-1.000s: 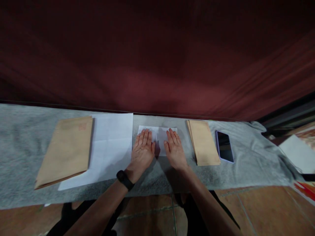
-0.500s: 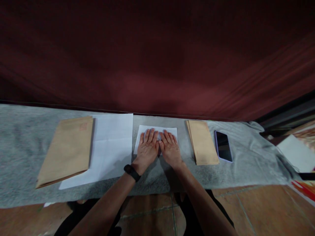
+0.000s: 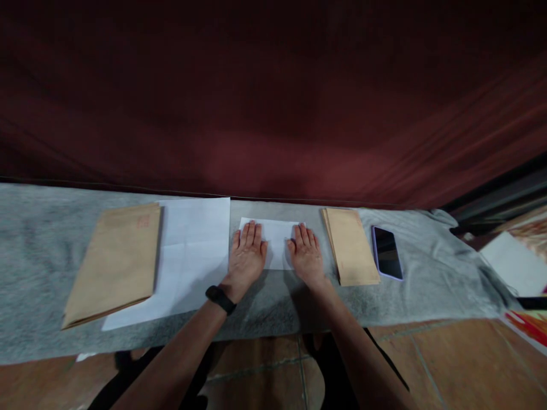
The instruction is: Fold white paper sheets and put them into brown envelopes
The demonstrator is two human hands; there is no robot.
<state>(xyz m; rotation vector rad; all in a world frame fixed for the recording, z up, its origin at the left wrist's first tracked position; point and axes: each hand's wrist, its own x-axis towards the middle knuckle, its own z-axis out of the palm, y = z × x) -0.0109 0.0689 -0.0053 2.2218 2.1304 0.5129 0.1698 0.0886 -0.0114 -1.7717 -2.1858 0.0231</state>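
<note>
A small white sheet of paper (image 3: 277, 245), apparently folded, lies flat on the grey cloth in front of me. My left hand (image 3: 248, 253) rests palm down over its left end, fingers stretched out and pointing away from me. Over the right end lies my right hand (image 3: 306, 256), flat as well, with its fingers extended. Between the two hands the middle of the paper shows. Both hands press on the paper without gripping it, and they cover its side edges in part.
Left of my hands, large white sheets (image 3: 194, 256) lie partly under brown envelopes (image 3: 117, 256). To the right are smaller brown envelopes (image 3: 352, 245) and a phone (image 3: 388, 253) in a purple case. A dark red cloth (image 3: 273, 154) hangs behind the grey cloth (image 3: 273, 307).
My hands have slid apart, the left one leftward and the right one rightward, from the middle of the small paper to its two ends. The other things have stayed put.
</note>
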